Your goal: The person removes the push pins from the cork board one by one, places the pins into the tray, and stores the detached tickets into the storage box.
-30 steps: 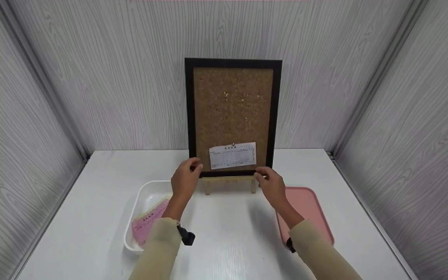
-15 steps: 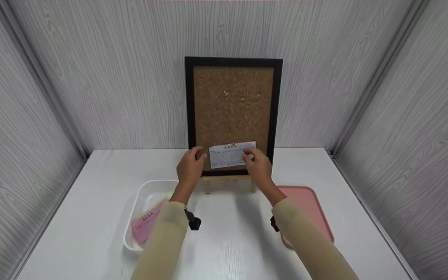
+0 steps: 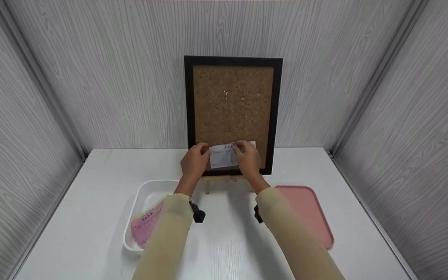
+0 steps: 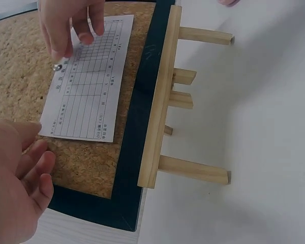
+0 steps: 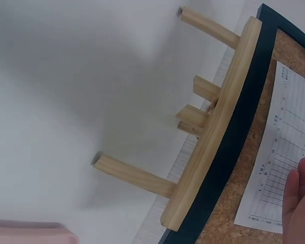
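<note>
A white printed paper slip is fixed low on a black-framed cork board by a silver pushpin at its upper edge. My right hand is over the slip, thumb and fingertips bent together right at the pin. Whether they pinch it cannot be made out. My left hand is beside the slip's left edge, fingers loosely bent; in the left wrist view, a fingertip meets the slip's corner. In the right wrist view, the right fingers lie over the paper's printed grid.
The board leans on a small wooden easel standing on the white table. A white tray at left holds pink slips. A pink tray lies at right, partly under my right sleeve. Grey wood-patterned walls surround the table.
Both hands have risen from the board's lower corners. The right hand has gone left and up to the pushpin; the left has come up and slightly right to the slip's edge.
</note>
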Demonstrator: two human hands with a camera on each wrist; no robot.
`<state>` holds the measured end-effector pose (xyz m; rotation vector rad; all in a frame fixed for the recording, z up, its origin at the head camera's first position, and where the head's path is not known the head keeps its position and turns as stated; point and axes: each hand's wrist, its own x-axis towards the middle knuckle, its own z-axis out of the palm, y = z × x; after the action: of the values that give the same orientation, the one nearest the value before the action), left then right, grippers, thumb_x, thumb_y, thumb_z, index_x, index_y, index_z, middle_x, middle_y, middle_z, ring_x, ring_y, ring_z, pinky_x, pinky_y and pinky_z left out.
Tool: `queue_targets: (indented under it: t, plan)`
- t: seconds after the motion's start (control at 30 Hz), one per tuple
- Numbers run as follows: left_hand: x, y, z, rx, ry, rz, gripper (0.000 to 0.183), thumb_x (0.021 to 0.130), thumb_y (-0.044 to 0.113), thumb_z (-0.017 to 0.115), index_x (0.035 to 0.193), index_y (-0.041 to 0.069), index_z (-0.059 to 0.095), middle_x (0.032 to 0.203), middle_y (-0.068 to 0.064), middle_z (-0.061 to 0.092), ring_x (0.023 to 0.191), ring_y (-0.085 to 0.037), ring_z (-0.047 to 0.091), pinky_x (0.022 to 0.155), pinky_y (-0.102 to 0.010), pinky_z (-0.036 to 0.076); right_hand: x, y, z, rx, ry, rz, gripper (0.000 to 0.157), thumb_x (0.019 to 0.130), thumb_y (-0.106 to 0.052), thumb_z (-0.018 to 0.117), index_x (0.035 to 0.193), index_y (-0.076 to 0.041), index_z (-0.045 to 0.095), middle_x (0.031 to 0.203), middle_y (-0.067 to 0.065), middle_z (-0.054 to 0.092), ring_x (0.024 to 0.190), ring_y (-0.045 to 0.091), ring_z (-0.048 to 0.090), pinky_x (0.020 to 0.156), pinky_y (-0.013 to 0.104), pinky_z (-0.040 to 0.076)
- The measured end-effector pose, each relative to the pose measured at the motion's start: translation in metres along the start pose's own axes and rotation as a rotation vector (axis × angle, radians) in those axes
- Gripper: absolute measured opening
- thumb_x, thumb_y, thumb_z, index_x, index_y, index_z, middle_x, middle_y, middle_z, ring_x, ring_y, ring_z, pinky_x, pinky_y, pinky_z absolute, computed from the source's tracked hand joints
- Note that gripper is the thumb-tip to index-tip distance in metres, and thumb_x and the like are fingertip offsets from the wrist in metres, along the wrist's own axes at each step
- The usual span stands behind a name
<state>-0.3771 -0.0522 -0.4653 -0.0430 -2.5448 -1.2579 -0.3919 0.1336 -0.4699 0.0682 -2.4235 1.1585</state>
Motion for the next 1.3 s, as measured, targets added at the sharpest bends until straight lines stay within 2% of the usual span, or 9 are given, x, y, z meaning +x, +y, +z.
queue_targets:
  t: [0.17,0.43,0.77,1.1,1.3]
  plan:
    - [0.002,0.002,0.004,0.029,-0.018,0.007,0.027,0.099,0.028,0.064,0.122,0.016,0.070,0.108,-0.003,0.071,0.096,-0.020,0.067,0.086,-0.042,0.051,0.001,0.001,0.004,0.034,0.000,0.032,0.013,0.098,-0.024,0.068,0.107,-0.016,0.072,0.102,0.000,0.069,0.093,0.017,0.064,0.079,0.038,0.052]
    - [0.004,0.002,0.007,0.049,0.002,0.010,0.019,0.099,0.026,0.064,0.112,0.018,0.075,0.107,-0.001,0.073,0.096,-0.020,0.069,0.084,-0.042,0.052,0.002,0.001,0.007,0.052,-0.013,0.050,0.008,0.098,-0.023,0.067,0.104,-0.017,0.069,0.102,-0.001,0.067,0.095,0.015,0.062,0.080,0.036,0.051]
    - [0.008,0.007,0.004,0.077,0.021,0.033,0.019,0.101,0.027,0.061,0.110,0.018,0.076,0.108,-0.002,0.075,0.094,-0.022,0.070,0.083,-0.045,0.053,0.004,-0.001,0.011,0.118,0.006,0.002,0.004,0.099,-0.013,0.064,0.100,-0.011,0.067,0.100,0.004,0.065,0.093,0.019,0.062,0.081,0.037,0.052]
    - [0.009,0.008,0.000,0.070,0.037,0.026,0.016,0.101,0.025,0.062,0.108,0.018,0.075,0.102,-0.002,0.075,0.088,-0.022,0.069,0.081,-0.045,0.052,0.001,-0.009,0.016,0.002,0.065,-0.105,0.014,0.099,-0.013,0.065,0.111,-0.008,0.068,0.108,0.008,0.064,0.099,0.023,0.064,0.085,0.040,0.054]
    - [0.011,0.008,0.001,0.069,0.039,0.030,0.016,0.101,0.025,0.062,0.109,0.018,0.075,0.102,-0.002,0.075,0.088,-0.021,0.070,0.081,-0.044,0.053,0.001,-0.009,0.020,-0.082,0.093,-0.122,0.014,0.098,-0.015,0.066,0.110,-0.009,0.070,0.107,0.008,0.066,0.097,0.023,0.066,0.084,0.041,0.054]
